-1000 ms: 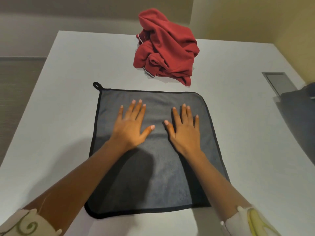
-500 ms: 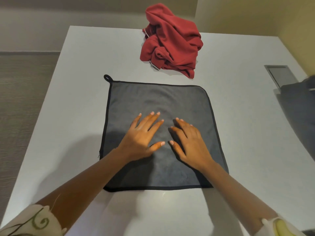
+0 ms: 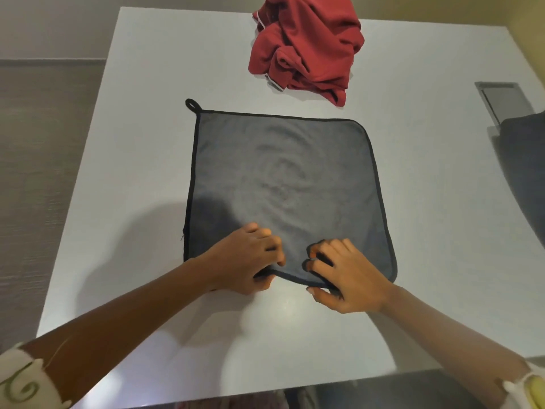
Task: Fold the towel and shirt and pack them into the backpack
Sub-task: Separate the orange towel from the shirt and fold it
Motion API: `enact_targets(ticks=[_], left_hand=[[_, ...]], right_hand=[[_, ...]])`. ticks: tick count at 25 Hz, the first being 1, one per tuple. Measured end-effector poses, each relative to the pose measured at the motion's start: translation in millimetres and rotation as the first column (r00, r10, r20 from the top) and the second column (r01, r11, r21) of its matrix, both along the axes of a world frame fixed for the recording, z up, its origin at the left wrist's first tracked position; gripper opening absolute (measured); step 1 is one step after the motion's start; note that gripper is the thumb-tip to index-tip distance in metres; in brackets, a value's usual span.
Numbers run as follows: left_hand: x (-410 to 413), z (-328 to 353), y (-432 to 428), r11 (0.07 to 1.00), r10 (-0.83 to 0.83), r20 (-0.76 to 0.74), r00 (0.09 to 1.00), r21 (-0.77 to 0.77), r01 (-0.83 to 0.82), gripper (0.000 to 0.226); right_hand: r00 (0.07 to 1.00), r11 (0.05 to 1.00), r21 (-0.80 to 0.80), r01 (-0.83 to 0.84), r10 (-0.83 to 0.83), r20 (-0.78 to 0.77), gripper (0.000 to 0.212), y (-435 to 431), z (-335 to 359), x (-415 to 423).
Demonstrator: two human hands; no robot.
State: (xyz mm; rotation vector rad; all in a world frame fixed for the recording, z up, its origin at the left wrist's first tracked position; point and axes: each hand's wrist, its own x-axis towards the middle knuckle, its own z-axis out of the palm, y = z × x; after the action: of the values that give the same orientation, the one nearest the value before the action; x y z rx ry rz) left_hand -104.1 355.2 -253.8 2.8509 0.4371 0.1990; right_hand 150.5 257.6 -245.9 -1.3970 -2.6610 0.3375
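A grey towel (image 3: 283, 178) with black trim and a hanging loop at its far left corner lies flat on the white table (image 3: 141, 178). My left hand (image 3: 247, 258) pinches the towel's near edge left of centre, fingers curled over the hem. My right hand (image 3: 345, 276) grips the same near edge a little to the right, thumb under the hem. The edge between them is slightly lifted. A crumpled red shirt (image 3: 306, 45) sits at the far side of the table. The dark backpack (image 3: 525, 160) shows partly at the right edge.
A grey rectangular plate (image 3: 504, 98) is set in the table top at the far right, just behind the backpack. The table's near edge runs along the bottom of the view, with floor to the left.
Both hands slid back from the towel's middle to its near edge and curled onto the hem. The view shifted, so the towel and shirt appear farther right.
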Motion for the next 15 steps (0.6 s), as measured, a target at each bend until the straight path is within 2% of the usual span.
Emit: enact_targets(ticks=[2, 5, 8, 11, 13, 15], left_hand=[[4, 5, 4, 0.999, 0.032, -0.018, 0.999, -0.034, -0.033, 0.020], [5, 16, 12, 0.963, 0.186, -0.096, 0.978, -0.182, -0.201, 0.017], [-9, 27, 29, 0.886, 0.293, -0.217, 0.931, -0.305, -0.350, 0.016], [-32, 42, 56, 0.712, 0.275, -0.393, 0.877, -0.531, -0.461, 0.012], [-43, 50, 73, 0.586, 0.305, -0.412, 0.859, -0.630, -0.510, 0.016], [-45, 54, 89, 0.509, 0.374, -0.388, 0.843, -0.673, -0.536, 0.015]], right_hand=[[1.000, 0.999, 0.028, 0.024, -0.024, -0.002, 0.027, 1, -4, -2], [0.996, 0.996, 0.019, 0.086, -0.085, -0.030, 0.025, 4, -5, 5], [0.974, 0.975, -0.120, 0.189, -0.202, -0.105, 0.024, 12, 6, 25], [0.899, 0.883, -0.353, 0.309, -0.393, -0.196, 0.011, 26, 24, 50], [0.830, 0.803, -0.454, 0.386, -0.517, -0.208, 0.011, 40, 36, 61], [0.773, 0.704, -0.555, 0.443, -0.613, -0.162, 0.015, 57, 44, 73]])
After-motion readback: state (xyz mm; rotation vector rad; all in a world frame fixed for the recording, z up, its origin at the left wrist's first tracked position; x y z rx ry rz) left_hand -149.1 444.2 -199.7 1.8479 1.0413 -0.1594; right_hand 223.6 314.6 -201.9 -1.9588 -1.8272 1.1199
